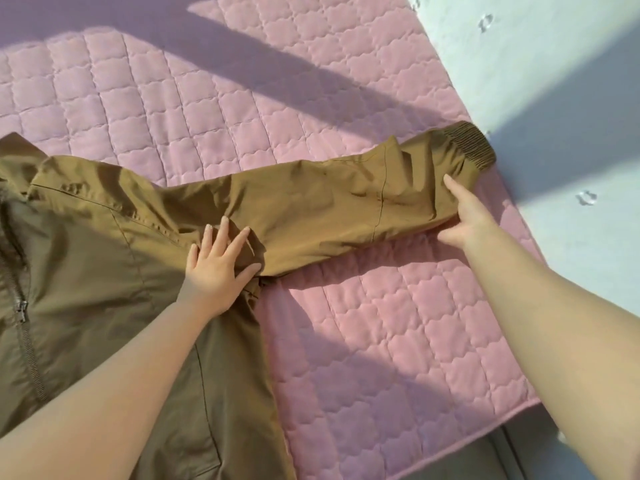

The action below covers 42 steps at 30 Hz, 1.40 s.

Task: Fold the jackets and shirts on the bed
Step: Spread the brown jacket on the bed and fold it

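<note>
A tan zip-up jacket (86,271) is lying face up on the bed, spread over a pink quilted bedspread (207,98) at the left and lower left of the view, with part of its body running out of frame. Its zipper (20,306) is running down the far left edge, and the collar (14,143) is bunching at the upper left. One sleeve (329,202) is stretching out across the quilt toward the right, wrinkled along its length, and its ribbed cuff (474,143) is reaching the bed's edge just beside a pale wall (554,81). The left hand (214,268) is pressing down on the jacket where the sleeve is joining the body; its fingers (225,230) are lying straight and spread apart on the fabric, holding nothing, with the cloth puckering beside the thumb. The right hand (467,216) is taking hold of the sleeve near the cuff: the index finger is lying along the top of the fabric while the thumb is sitting at the sleeve's lower edge, so the hand is pinching the cloth there. Both bare forearms are reaching in from the bottom of the view. Bands of sunlight and shadow are falling across the bedspread and the wall.
</note>
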### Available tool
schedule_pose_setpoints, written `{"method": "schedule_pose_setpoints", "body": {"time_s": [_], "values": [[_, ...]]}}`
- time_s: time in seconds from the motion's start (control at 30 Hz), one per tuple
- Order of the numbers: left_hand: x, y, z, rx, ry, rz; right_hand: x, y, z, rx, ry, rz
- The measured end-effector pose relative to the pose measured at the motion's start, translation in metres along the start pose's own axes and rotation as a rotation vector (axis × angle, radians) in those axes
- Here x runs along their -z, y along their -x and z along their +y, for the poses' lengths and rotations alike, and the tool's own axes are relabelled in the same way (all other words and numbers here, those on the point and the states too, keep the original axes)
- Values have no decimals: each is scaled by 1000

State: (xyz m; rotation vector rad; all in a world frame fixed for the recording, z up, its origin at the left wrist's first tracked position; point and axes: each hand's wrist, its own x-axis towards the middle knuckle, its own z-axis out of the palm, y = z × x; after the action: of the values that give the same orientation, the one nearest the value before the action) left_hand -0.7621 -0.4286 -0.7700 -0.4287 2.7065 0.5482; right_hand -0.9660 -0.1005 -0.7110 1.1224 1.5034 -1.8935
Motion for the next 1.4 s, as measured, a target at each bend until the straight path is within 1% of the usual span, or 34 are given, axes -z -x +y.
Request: {"method": "schedule_pose_setpoints", "body": {"time_s": [0.03,0.07,0.13,0.2,0.27,0.33,0.43,0.5,0.57,0.6,0.67,0.7,0.77,0.87,0.9,0.97,1.03,1.07,1.13,1.2,1.23,1.3,1.33,1.4], "values": [[-1,-7,3,6,-27,-55,-2,-2,-6,28,-4,-6],[0,-12,6,9,-33,-88,-4,-4,-13,73,-68,7],[2,-21,10,3,-27,-90,-5,-12,-25,176,-261,61],[2,-24,10,-11,-75,-67,-2,-16,-25,204,-335,105],[0,-24,9,9,-124,-82,3,-23,-14,159,-308,109],[-1,-23,7,44,-110,-117,6,-21,-2,113,-295,53],[2,-24,9,56,-34,-164,0,-7,1,138,-311,-29],[6,-25,11,60,29,-181,-12,3,1,169,-254,-28],[14,-23,11,70,131,-167,-33,15,-1,206,-189,6],[19,-21,11,84,235,-143,-44,20,-2,248,-152,43],[34,-18,11,142,522,-84,-71,38,-3,363,-47,87],[43,-15,10,173,647,-47,-86,52,-2,416,44,113],[61,-5,6,205,801,-6,-117,79,10,529,253,112],[91,12,-7,210,1013,28,-167,126,34,710,423,-18],[104,21,-14,200,1047,48,-184,143,44,763,475,-63],[125,39,-26,200,1036,95,-216,176,64,830,585,-151],[137,63,-49,230,1067,147,-252,211,93,880,731,-167],[142,78,-65,246,1115,167,-272,229,112,920,787,-173],[143,101,-95,278,1195,187,-304,255,150,1000,856,-241],[148,127,-132,275,1195,175,-333,278,199,1128,960,-338],[151,140,-152,256,1234,156,-346,290,227,1164,1025,-398],[152,159,-191,241,1425,135,-365,301,279,1163,1141,-525],[151,169,-215,257,1525,144,-373,304,307,1115,1201,-589],[142,185,-254,380,1677,159,-381,298,352,1005,1288,-690]]}}
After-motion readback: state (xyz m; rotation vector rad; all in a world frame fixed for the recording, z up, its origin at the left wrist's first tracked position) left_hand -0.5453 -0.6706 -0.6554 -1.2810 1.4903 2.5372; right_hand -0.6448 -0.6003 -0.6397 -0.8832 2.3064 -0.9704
